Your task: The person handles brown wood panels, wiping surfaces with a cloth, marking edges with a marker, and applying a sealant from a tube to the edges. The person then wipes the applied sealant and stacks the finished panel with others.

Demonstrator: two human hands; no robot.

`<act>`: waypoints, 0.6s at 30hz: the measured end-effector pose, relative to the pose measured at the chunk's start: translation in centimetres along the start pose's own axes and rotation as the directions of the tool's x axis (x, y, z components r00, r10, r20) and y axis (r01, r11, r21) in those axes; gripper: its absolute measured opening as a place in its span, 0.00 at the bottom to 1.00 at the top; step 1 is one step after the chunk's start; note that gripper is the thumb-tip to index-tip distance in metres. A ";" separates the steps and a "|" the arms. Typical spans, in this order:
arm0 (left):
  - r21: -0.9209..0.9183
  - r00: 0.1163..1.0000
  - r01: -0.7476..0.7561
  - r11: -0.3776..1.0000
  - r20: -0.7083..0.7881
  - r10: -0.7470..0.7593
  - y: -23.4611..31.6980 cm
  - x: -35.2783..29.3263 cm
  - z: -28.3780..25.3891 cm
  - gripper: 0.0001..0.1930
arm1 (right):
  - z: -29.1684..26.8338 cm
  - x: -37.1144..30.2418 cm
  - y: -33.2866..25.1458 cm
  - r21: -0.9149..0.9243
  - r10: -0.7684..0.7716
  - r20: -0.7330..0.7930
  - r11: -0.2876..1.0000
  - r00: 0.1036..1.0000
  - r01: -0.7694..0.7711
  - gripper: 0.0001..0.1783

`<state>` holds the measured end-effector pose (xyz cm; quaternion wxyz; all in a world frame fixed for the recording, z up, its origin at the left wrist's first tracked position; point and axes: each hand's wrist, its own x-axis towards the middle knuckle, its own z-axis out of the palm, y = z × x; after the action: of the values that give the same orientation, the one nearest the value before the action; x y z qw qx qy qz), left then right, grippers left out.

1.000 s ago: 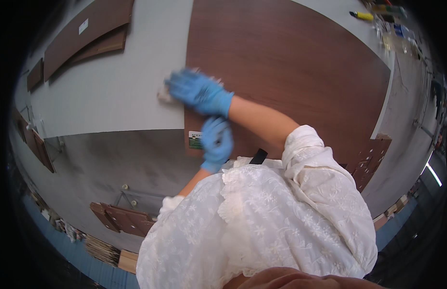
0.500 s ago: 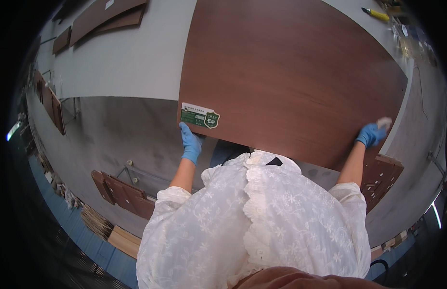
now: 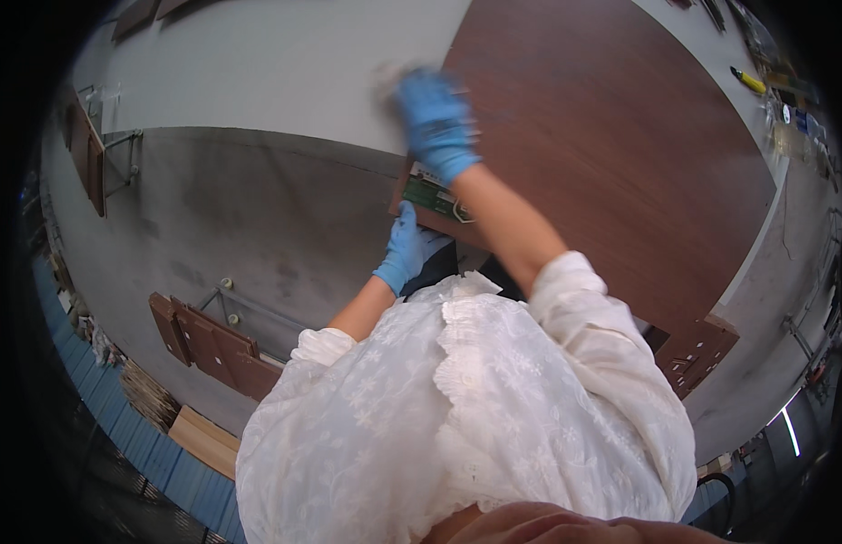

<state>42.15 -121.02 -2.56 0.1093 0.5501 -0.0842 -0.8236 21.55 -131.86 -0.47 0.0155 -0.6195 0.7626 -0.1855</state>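
Note:
A large reddish-brown wood-grain panel (image 3: 611, 163) lies on the pale worktop (image 3: 258, 72), its near edge against my body. My left hand (image 3: 407, 249), in a blue glove, grips the panel's near left corner, thumb up on the edge. A green and white label (image 3: 427, 192) sits by that corner, partly covered by my right forearm. My right hand (image 3: 435, 122), also gloved in blue, is across at the panel's left edge, blurred by motion. Its fingers are closed round a pale cloth-like wad (image 3: 391, 83), smeared at the far side of the hand.
A yellow-handled tool (image 3: 747, 80) lies at the far right beside clear plastic bags (image 3: 791, 140). Brown boards stand in racks at the left (image 3: 87, 154), lower left (image 3: 212, 346) and lower right (image 3: 697, 354). Stacked cardboard (image 3: 149, 392) lies behind on the left.
My right hand has swept from the panel's right edge across to its left edge with the pale wad. My left hand stays on the near left corner; the view has shifted.

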 end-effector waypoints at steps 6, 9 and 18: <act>0.518 0.900 -0.363 0.774 0.410 0.147 1.1 0.8 -3.6 0.26 | 4.5 -0.9 -14.3 0.814 -0.356 0.160 0.575 0.921 0.081 0.28; 0.045 0.986 0.101 0.994 0.128 -0.106 1.9 0.3 -2.7 0.30 | 2.3 0.5 -6.3 0.797 -0.060 -0.141 0.585 0.988 0.150 0.32; 0.031 0.978 0.135 0.990 0.159 -0.138 3.6 -0.5 -1.8 0.31 | -2.1 2.2 11.8 0.042 0.167 -0.384 0.986 0.908 -0.164 0.33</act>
<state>44.33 -124.40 -1.84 0.0399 0.4876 -0.0629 -0.8699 9.40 -131.44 -1.63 -0.1166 -0.5038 0.7997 -0.3050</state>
